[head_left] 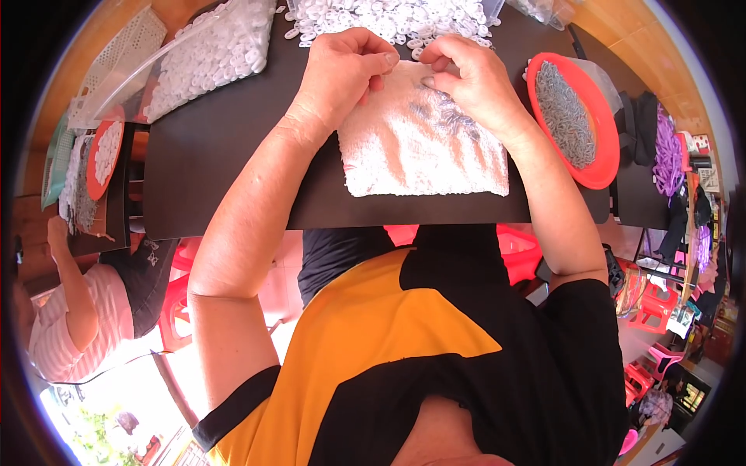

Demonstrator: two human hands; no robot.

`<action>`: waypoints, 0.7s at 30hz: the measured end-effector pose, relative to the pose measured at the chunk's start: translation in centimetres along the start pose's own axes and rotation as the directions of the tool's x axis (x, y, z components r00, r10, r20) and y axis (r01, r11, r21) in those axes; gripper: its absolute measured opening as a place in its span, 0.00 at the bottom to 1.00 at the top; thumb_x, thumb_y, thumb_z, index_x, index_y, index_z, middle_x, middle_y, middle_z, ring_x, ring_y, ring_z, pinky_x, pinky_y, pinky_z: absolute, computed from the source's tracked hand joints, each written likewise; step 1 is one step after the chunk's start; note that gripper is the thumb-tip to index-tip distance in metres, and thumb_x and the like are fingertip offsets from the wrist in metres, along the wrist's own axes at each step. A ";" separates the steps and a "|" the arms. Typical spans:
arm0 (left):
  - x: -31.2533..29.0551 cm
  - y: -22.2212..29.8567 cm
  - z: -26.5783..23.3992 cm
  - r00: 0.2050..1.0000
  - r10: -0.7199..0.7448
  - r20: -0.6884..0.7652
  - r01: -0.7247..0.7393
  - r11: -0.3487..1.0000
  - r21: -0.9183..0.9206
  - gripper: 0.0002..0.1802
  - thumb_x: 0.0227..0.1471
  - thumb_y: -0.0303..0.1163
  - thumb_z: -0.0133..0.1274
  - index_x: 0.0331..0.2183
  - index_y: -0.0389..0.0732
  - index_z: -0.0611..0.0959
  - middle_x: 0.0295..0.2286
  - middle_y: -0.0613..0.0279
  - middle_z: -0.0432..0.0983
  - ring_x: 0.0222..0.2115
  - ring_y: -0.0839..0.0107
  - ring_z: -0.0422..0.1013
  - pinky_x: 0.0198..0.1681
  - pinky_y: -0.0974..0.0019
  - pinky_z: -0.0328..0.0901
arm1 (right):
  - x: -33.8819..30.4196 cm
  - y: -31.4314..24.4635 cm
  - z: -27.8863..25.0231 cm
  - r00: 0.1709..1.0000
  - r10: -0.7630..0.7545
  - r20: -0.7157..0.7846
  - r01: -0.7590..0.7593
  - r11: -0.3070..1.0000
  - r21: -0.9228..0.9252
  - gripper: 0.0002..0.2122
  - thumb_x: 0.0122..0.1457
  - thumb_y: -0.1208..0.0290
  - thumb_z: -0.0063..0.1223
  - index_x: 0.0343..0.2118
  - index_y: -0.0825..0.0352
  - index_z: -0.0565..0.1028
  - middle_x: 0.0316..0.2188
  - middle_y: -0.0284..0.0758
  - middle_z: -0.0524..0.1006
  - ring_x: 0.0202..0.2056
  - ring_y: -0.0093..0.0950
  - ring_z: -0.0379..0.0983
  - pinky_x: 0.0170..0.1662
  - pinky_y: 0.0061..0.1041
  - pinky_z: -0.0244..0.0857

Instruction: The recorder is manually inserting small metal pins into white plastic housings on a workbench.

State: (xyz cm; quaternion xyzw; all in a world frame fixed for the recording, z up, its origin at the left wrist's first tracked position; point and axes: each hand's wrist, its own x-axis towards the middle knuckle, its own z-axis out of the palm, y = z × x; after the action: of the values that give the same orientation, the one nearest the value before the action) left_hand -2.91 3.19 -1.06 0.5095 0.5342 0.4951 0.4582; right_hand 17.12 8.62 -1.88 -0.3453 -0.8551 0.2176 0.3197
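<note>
Head view: dark bench [217, 155] w/ a white cloth [420, 159] laid flat just inside its near edge, R of centre. L hand [338, 74] is over the cloth's far L corner; its grip is a pinch, thumb & index tips together, can't tell if anything small is btwn them. R hand [474, 85] is at the cloth's far R corner, grip part-open w/ a small gap btwn thumb & index; can't tell whether it has hold of anything. Small grey pieces [454, 116] lie loose on the cloth, just nearside of the R hand.

Nr the bench's R edge: red oval tray [608, 155], tilted-looking thru the lens, w/ lots of slim grey parts [566, 113] in it. At the far edge, just beyond both hands, a big heap of white oval pieces [388, 19], a few spilling toward the cloth. Far L corner: clear plastic bag [116, 95] w/ more white pieces [210, 58] inside.

Off the bench's L edge, another red tray [96, 182] w/ white bits [107, 151], a green basket [56, 159] & a co-worker in a pale striped top [85, 311].
</note>
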 end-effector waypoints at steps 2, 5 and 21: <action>0.0 0.0 0.0 1.000 0.000 0.003 0.000 1.000 0.005 0.04 0.49 0.26 0.57 0.28 0.35 0.82 0.18 0.68 0.72 0.17 0.83 0.64 0.18 0.76 0.59 | -0.1 0.2 -0.1 1.000 0.025 -0.013 -0.025 0.999 0.046 0.09 0.44 0.77 0.62 0.31 0.66 0.77 0.29 0.34 0.78 0.31 0.30 0.77 0.35 0.29 0.70; -0.1 0.1 -0.1 1.000 -0.004 0.019 0.004 1.000 0.011 0.05 0.49 0.25 0.57 0.29 0.34 0.82 0.20 0.68 0.73 0.19 0.83 0.65 0.18 0.77 0.59 | -0.1 0.2 -0.1 0.997 0.075 0.011 -0.075 0.995 0.066 0.11 0.44 0.78 0.61 0.33 0.66 0.77 0.30 0.35 0.79 0.31 0.30 0.77 0.35 0.28 0.69; -0.4 0.8 0.3 1.000 -0.021 0.005 0.021 0.999 0.025 0.05 0.51 0.25 0.56 0.32 0.33 0.82 0.22 0.68 0.74 0.19 0.83 0.66 0.18 0.77 0.59 | 0.7 0.8 0.9 0.992 -0.104 -0.074 0.084 0.967 -0.240 0.03 0.48 0.72 0.57 0.26 0.62 0.79 0.26 0.33 0.76 0.31 0.36 0.75 0.36 0.34 0.69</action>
State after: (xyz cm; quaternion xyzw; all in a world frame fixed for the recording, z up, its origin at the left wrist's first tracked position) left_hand -2.54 2.78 -0.26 0.5110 0.5443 0.4822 0.4585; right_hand 16.49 9.52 -2.77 -0.3490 -0.8757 0.0837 0.3229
